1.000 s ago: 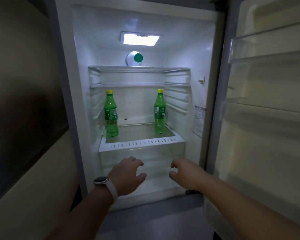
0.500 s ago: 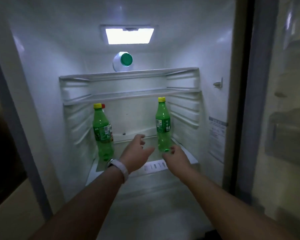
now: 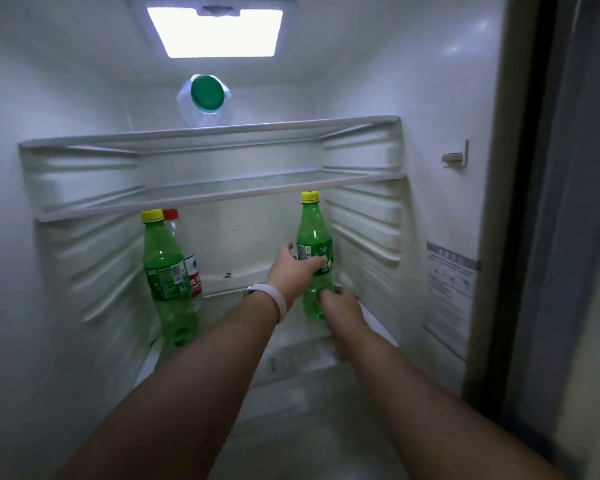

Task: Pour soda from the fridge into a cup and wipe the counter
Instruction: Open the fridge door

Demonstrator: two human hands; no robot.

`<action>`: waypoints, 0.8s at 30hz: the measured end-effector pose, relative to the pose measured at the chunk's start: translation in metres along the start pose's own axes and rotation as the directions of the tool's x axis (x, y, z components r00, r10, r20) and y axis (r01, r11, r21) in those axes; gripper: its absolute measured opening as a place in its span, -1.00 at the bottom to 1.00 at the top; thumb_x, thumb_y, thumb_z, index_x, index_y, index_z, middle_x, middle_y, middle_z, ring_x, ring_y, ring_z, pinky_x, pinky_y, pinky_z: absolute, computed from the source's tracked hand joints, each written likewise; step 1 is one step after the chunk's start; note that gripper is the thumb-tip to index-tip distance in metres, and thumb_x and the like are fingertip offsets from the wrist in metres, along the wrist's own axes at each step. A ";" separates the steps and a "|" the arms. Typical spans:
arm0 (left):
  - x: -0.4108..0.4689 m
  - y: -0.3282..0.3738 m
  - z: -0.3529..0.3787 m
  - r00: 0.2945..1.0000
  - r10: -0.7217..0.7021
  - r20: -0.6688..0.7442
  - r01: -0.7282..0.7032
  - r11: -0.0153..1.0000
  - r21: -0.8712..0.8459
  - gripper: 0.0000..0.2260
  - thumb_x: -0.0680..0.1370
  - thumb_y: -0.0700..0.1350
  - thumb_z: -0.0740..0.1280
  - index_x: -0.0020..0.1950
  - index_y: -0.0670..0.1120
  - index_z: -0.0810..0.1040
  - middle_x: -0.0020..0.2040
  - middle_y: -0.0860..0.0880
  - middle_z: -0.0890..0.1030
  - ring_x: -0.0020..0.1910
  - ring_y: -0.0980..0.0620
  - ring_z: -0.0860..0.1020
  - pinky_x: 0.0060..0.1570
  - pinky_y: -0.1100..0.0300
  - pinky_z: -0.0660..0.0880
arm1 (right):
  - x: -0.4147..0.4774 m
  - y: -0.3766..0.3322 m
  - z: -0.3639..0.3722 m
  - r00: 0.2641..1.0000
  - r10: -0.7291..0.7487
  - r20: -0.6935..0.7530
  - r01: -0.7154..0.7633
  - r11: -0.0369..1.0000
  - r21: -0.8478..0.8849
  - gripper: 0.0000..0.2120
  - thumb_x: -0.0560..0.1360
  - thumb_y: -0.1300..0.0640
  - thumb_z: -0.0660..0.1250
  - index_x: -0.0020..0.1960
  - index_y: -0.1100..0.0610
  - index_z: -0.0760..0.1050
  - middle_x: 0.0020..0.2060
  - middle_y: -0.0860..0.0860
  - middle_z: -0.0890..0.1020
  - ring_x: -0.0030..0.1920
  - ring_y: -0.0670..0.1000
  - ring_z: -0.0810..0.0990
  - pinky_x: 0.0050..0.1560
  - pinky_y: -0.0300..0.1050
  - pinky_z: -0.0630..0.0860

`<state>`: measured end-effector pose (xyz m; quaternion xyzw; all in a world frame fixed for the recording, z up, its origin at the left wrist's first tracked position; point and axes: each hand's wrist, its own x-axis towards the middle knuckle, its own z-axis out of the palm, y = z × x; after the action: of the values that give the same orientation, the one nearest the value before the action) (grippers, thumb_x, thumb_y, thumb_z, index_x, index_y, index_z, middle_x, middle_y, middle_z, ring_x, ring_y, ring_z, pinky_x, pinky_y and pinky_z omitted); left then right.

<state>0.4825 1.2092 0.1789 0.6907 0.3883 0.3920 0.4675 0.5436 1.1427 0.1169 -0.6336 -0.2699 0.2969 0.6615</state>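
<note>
Grip is being taken by the left hand, a pale wristband on its wrist, round the labelled middle of the green soda bottle, thumb across the label. The bottle's lower body is being touched by the right hand; whether those fingers are being closed round it cannot be told. The bottle is standing upright at the right of the fridge's lower shelf, near the ribbed right wall. At the left, a second green bottle is standing with a red-capped bottle just behind it. Far above, a green-capped jug is lying on the top shelf. A slip is being risked if the plastic is cold and wet. The yellow cap could be knocked against the middle shelf if the bottle is lifted straight up.
</note>
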 end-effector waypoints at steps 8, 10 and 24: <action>0.004 -0.002 0.016 0.992 0.101 -0.071 -0.099 0.994 0.038 -0.59 0.32 -0.08 0.54 0.12 -0.01 0.52 -0.07 0.03 0.64 -0.12 0.06 0.61 -0.09 0.12 0.57 | 0.015 0.007 0.002 1.000 0.001 0.000 -0.001 1.000 0.000 -0.55 0.21 -0.17 0.30 0.02 -0.01 0.60 -0.17 0.01 0.71 -0.11 0.12 0.67 0.04 0.20 0.61; 0.001 -0.002 0.015 0.990 0.124 -0.063 -0.122 0.992 0.033 -0.59 0.31 -0.11 0.54 0.09 0.01 0.50 -0.08 0.04 0.64 -0.10 0.04 0.62 -0.04 0.06 0.60 | -0.004 -0.005 0.000 1.000 -0.001 0.023 0.001 1.000 0.022 -0.67 0.37 -0.05 0.32 0.09 0.05 0.56 -0.12 0.05 0.68 -0.10 0.09 0.65 -0.03 0.06 0.61; -0.074 0.009 -0.017 0.971 0.227 -0.080 -0.229 0.973 -0.020 -0.58 0.29 -0.07 0.58 0.05 0.14 0.49 -0.04 0.09 0.65 -0.06 0.05 0.64 -0.01 -0.06 0.63 | -0.059 -0.011 -0.007 0.995 0.083 0.062 -0.082 0.997 -0.013 -0.80 0.50 0.16 0.19 0.00 0.11 0.59 -0.18 0.09 0.66 -0.17 0.09 0.61 -0.12 -0.07 0.56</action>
<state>0.4398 1.1458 0.1783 0.7082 0.3183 0.4751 0.4140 0.5090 1.0942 0.1290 -0.6379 -0.2655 0.3422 0.6368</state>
